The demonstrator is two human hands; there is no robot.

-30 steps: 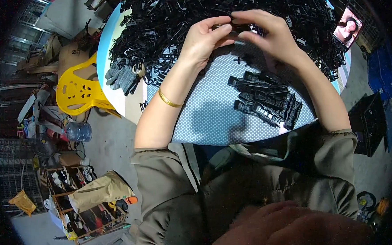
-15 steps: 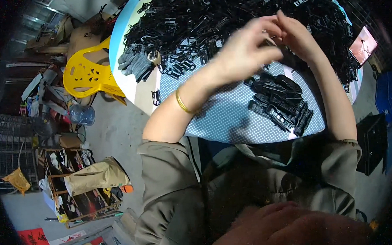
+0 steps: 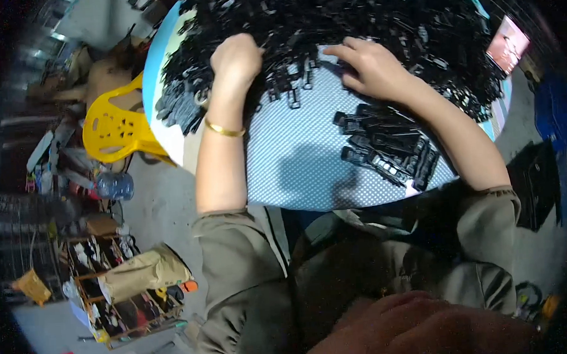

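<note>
The left hand and right hand, together half a second ago, have parted. The dotted table fills the centre; the black pile covers its top. Right of centre, the sorted cluster lies mostly lengthwise from left to lower right, thick ends leftward. Upper left of centre, the left hand is curled against the pile, grip hidden; the right is loosely open at the pile's edge. A small framed part stands near-vertical in the picture.
</note>
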